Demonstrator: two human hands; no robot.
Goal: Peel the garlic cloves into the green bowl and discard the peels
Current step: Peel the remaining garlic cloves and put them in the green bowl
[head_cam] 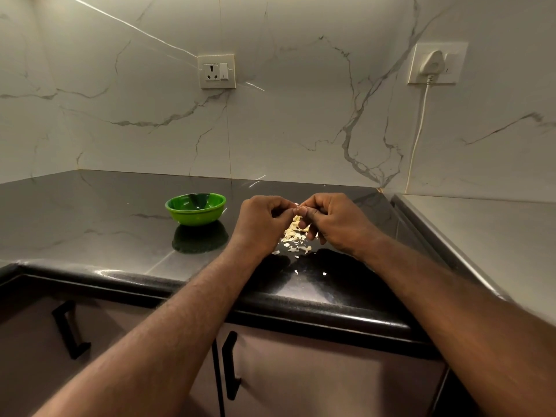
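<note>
A small green bowl (195, 209) stands on the black counter, left of my hands. My left hand (261, 224) and my right hand (334, 224) meet fingertip to fingertip above the counter and pinch a small pale garlic clove (296, 209) between them; most of it is hidden by my fingers. Below the hands a heap of pale cloves and peels (293, 233) lies on the counter, with a few loose flakes (310, 272) nearer the front edge. What the bowl holds cannot be made out.
The black counter (105, 224) meets a marble wall at the back. A steel surface (487, 230) adjoins it on the right. On the wall sit a socket (216, 71) and a plugged-in white cable (419, 127). Cabinet doors with black handles (230, 365) are below.
</note>
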